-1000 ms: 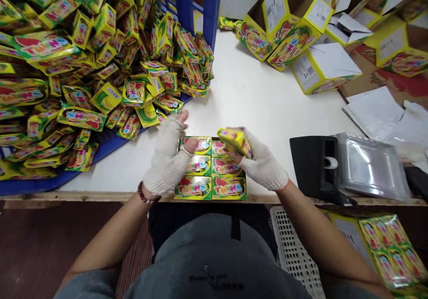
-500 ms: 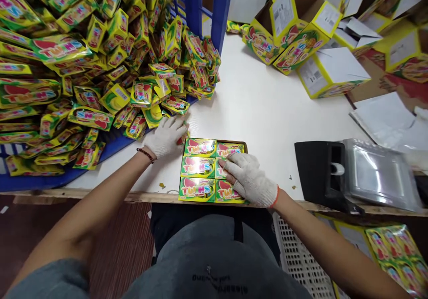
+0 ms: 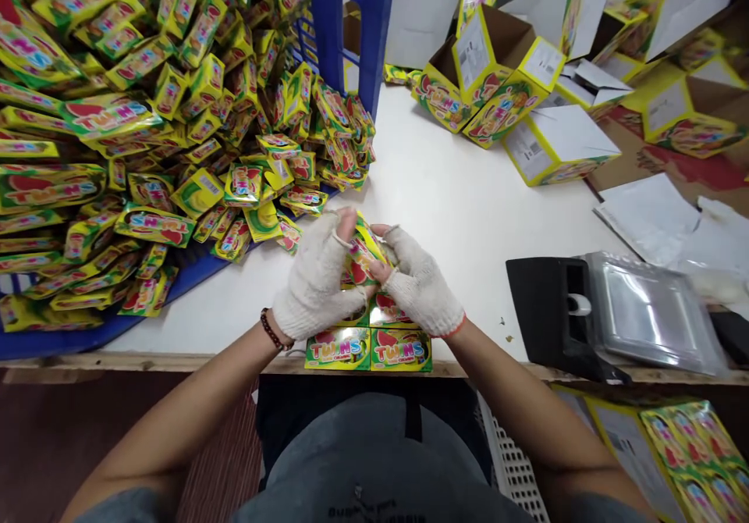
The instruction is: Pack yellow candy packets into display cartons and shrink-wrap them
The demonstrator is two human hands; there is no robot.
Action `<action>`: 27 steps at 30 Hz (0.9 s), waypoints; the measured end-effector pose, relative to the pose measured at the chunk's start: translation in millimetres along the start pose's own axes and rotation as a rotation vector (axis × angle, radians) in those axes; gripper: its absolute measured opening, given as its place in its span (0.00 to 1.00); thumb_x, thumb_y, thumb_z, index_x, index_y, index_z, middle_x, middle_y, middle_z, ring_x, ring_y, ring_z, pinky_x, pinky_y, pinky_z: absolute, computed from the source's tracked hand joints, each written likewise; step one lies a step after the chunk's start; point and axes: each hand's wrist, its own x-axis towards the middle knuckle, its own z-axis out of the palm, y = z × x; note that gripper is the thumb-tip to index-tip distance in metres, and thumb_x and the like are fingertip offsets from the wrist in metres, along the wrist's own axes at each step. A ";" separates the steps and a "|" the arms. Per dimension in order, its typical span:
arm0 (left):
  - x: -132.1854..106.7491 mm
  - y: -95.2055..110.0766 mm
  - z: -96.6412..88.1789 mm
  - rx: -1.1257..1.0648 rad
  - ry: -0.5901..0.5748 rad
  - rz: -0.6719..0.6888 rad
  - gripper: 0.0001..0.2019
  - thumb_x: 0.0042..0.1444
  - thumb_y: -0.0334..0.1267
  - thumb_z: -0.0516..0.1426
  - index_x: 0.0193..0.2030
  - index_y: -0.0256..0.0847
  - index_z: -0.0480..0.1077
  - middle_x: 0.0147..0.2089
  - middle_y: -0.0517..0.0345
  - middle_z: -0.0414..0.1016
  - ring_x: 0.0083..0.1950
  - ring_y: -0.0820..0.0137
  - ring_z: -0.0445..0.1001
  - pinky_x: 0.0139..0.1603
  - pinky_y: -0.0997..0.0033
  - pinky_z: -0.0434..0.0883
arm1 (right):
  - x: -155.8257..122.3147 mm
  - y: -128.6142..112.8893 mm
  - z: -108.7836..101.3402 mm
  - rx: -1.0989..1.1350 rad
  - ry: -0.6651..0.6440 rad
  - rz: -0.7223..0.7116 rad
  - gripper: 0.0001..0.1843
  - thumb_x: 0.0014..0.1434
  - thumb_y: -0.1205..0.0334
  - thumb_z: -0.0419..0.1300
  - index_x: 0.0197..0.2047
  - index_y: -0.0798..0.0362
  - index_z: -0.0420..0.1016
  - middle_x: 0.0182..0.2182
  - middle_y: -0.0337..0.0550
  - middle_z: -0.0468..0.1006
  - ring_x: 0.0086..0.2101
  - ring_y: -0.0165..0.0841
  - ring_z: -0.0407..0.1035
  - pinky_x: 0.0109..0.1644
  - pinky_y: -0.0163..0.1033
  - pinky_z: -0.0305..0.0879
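A small yellow-green TWINS box (image 3: 363, 254) is held tilted between my two gloved hands. My left hand (image 3: 321, 273) grips it from the left, fingertips at its upper end. From the right, my right hand (image 3: 418, 281) has thumb and fingers closed on it. Right below lies a block of matching boxes (image 3: 401, 349) in rows near the table's front edge; my hands hide its upper part. A large heap of the same boxes (image 3: 169, 148) fills the blue basket (image 3: 356, 27) at the left and spills over its low front.
Open display cartons (image 3: 497, 78) are piled at the back right. A black holder (image 3: 547, 312) and a stack of clear plastic sheets (image 3: 652, 312) lie at the right table edge. Below the table stand a white crate (image 3: 515, 460) and wrapped packs (image 3: 690, 453).
My left hand has come from the heap's edge to over the block of boxes. My right hand has lifted off the block, and both now hold one box. The view has shifted slightly.
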 end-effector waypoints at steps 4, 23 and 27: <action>10.2 11.9 15.7 -0.389 0.042 -0.186 0.39 0.58 0.49 0.63 0.72 0.47 0.52 0.69 0.42 0.64 0.66 0.53 0.69 0.63 0.48 0.72 | 7.5 -6.6 -14.0 -0.096 0.133 -0.012 0.25 0.67 0.44 0.56 0.59 0.50 0.64 0.55 0.51 0.76 0.52 0.41 0.74 0.57 0.50 0.74; 36.7 -8.6 65.1 0.087 -0.331 0.067 0.10 0.65 0.40 0.56 0.39 0.39 0.78 0.43 0.48 0.78 0.45 0.59 0.75 0.46 0.58 0.71 | -22.8 62.6 -39.9 -0.564 0.072 -0.147 0.18 0.68 0.58 0.50 0.54 0.53 0.75 0.48 0.52 0.80 0.51 0.42 0.74 0.58 0.54 0.72; 8.5 -5.8 40.0 0.164 -0.424 0.179 0.21 0.65 0.47 0.57 0.59 0.38 0.72 0.62 0.39 0.72 0.61 0.48 0.71 0.59 0.45 0.68 | -28.0 61.5 -33.3 -0.752 -0.003 -0.220 0.21 0.69 0.62 0.49 0.60 0.57 0.72 0.52 0.57 0.78 0.56 0.45 0.70 0.67 0.60 0.65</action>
